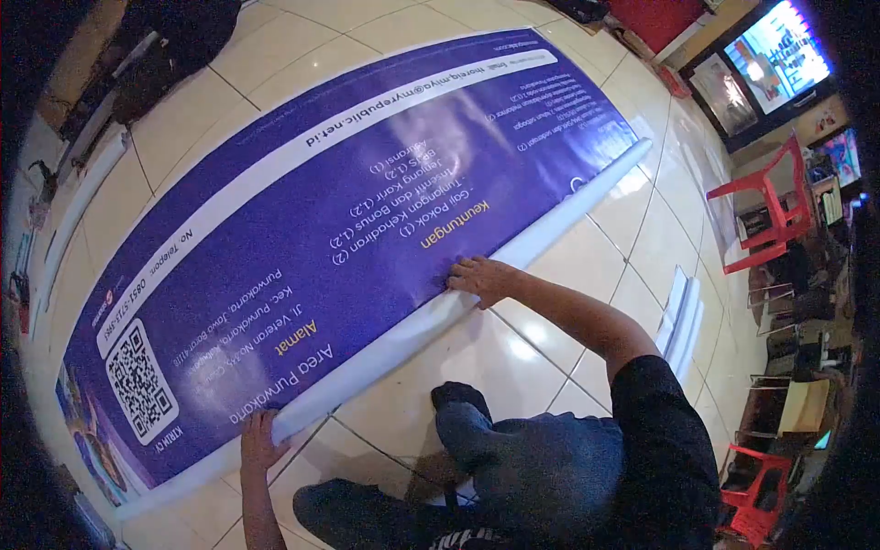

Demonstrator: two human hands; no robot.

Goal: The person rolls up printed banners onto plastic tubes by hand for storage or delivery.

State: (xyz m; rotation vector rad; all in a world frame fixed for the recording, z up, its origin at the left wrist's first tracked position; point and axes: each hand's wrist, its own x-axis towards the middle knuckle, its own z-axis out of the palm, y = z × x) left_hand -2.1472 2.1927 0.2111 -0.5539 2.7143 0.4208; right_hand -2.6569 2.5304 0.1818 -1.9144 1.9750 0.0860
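Observation:
A large purple vinyl banner with white and yellow print lies on the floor, partly rolled. Its near edge forms a long white roll that runs diagonally from lower left to upper right. My right hand grips the middle of this roll, fingers bent over the top onto the purple print. Lower left, my left hand is curled over the same roll near the printed address. The undersides of both hands are hidden. A printed QR code shows at the banner's left end.
Glossy tiles surround the banner. White rolls lie to the right, and another long roll lies at the left. Red plastic chairs stand at the right, near a lit display. My bent knees are close to the roll.

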